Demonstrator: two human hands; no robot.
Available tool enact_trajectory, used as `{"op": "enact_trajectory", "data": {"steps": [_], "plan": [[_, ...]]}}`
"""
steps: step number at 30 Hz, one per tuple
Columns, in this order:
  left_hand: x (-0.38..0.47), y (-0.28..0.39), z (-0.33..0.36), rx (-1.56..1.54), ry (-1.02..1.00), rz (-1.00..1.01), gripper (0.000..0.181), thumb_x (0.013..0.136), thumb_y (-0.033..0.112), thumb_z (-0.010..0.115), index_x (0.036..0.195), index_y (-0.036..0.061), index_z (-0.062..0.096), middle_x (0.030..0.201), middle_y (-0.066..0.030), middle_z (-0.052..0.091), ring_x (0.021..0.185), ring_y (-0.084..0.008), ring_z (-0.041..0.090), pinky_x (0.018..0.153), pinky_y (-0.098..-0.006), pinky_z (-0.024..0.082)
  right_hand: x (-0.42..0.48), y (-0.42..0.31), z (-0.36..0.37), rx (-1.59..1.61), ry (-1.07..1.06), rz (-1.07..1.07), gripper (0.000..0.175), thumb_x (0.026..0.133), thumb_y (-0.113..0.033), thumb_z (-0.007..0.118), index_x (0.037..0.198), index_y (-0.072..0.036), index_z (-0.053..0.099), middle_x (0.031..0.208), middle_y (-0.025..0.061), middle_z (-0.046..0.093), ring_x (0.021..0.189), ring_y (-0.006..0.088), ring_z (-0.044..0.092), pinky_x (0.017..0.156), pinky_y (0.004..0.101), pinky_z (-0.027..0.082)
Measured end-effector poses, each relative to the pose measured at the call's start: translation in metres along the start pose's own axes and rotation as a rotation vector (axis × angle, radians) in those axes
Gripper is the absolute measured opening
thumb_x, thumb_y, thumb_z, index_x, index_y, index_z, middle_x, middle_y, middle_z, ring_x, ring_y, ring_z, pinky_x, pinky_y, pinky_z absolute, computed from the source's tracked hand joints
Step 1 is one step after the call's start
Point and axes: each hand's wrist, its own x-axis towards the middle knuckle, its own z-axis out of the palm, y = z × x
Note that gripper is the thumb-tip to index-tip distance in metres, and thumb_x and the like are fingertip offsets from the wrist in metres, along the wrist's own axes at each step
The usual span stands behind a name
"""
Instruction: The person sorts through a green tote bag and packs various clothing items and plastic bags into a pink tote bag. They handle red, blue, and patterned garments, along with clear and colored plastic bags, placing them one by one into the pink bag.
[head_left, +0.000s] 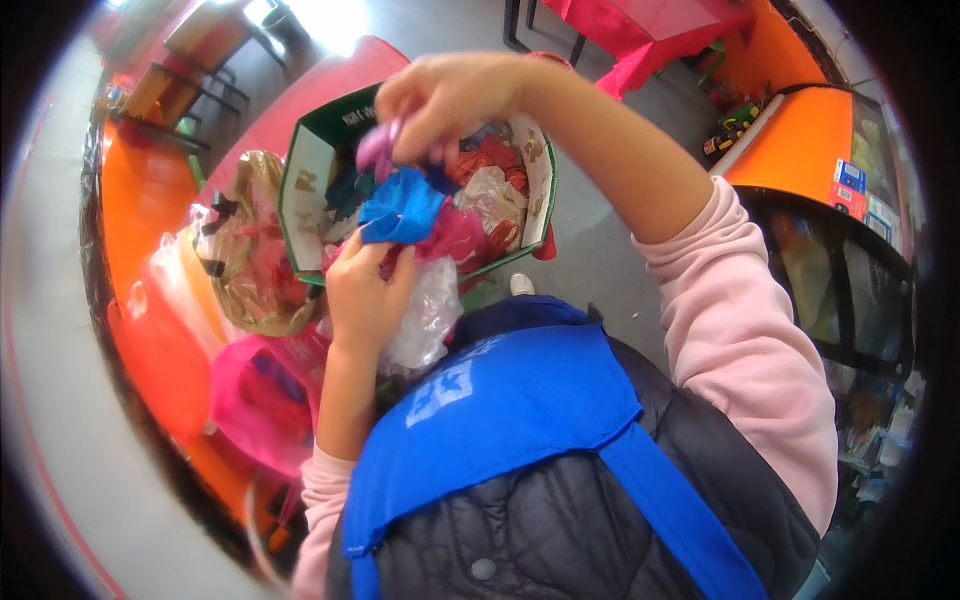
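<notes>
A folded piece of bright blue cloth-like material is pinched between the thumb and fingers of my left hand. Above and to its right, my right hand, slightly blurred, grips a small pink-purple crumpled piece. Both hands are over a green-edged cardboard box with white inner walls. Inside the box lie crumpled red bags, a clear plastic bag and magenta material. Another clear plastic bag hangs beside my left wrist.
Left of the box stands a tan plastic bag with red contents, near a bright pink bag and a red-orange bag. An orange counter with a glass-fronted case is at the right. A red-covered table stands at the top.
</notes>
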Motion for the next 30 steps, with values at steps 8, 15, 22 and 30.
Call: {"op": "enact_trajectory", "data": {"steps": [8, 15, 22, 30], "plan": [[-0.002, 0.003, -0.002, 0.000, 0.005, 0.003, 0.011, 0.081, 0.005, 0.073, 0.091, 0.0008, 0.071, 0.089, -0.0143, 0.069, 0.070, -0.0297, 0.067, 0.065, -0.0344, 0.053, 0.030, 0.104, 0.027, -1.234, 0.049, 0.645, 0.047, 0.085, -0.033, 0.071, 0.124, -0.007, 0.070, 0.120, 0.0174, 0.070, 0.113, 0.0314, 0.067, 0.092, 0.0414, 0.055], [-0.003, -0.001, -0.002, -0.012, -0.007, 0.000, 0.011, 0.080, 0.004, 0.073, 0.090, 0.0011, 0.071, 0.091, -0.0139, 0.069, 0.073, -0.0297, 0.068, 0.067, -0.0346, 0.054, 0.029, 0.103, 0.003, -0.990, 0.101, 0.513, 0.038, 0.075, -0.016, 0.077, 0.110, -0.002, 0.073, 0.101, 0.0202, 0.072, 0.098, 0.0337, 0.070, 0.084, 0.0416, 0.056], [-0.005, -0.003, 0.000, -0.077, 0.024, -0.004, 0.010, 0.080, 0.004, 0.072, 0.090, 0.0020, 0.072, 0.094, -0.0124, 0.070, 0.074, -0.0304, 0.069, 0.067, -0.0348, 0.055, -0.020, 0.044, -0.014, -0.774, 0.552, -0.118, 0.039, 0.070, -0.016, 0.075, 0.105, 0.001, 0.071, 0.098, 0.0229, 0.070, 0.088, 0.0378, 0.069, 0.080, 0.0397, 0.056], [-0.006, -0.005, -0.001, -0.092, 0.042, 0.002, 0.012, 0.080, 0.008, 0.073, 0.092, 0.0059, 0.074, 0.096, -0.0104, 0.071, 0.075, -0.0298, 0.069, 0.067, -0.0350, 0.055, -0.029, 0.011, -0.005, 0.167, 0.381, -0.160, 0.017, 0.081, -0.002, 0.071, 0.097, -0.003, 0.064, 0.100, 0.0026, 0.065, 0.087, 0.0092, 0.061, 0.076, 0.0249, 0.051]]}}
